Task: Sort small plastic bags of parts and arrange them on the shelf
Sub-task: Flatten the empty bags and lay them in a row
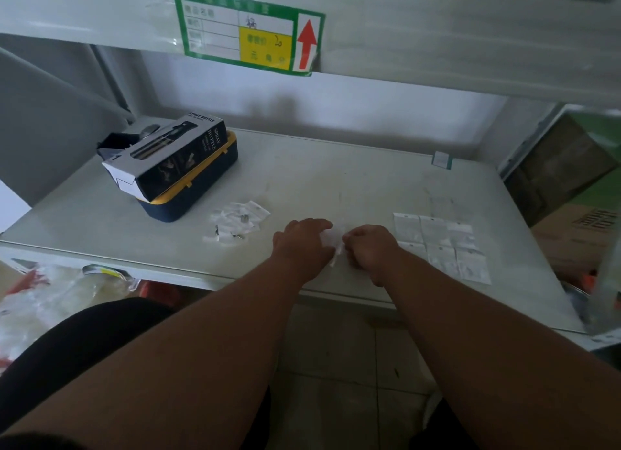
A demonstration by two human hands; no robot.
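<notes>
Both forearms reach from the near edge over a white shelf (pixel 336 180), and the hands meet at its near middle. Left hand (pixel 304 244) and right hand (pixel 368 248) each have fingers curled onto one small clear bag (pixel 332 239), pinching it between them just above the shelf surface. Right of the hands, flat bags (pixel 440 244) lie in a neat grid of two rows, edges touching. Left of the hands sits a loose pile (pixel 237 221) of bags with small metal parts inside. Farther left, a black spray-bottle box (pixel 168 157) rests tilted on a navy and yellow case (pixel 201 194). Overhead, a green-bordered label (pixel 248 32) with a red arrow is stuck on the upper shelf's front edge.
</notes>
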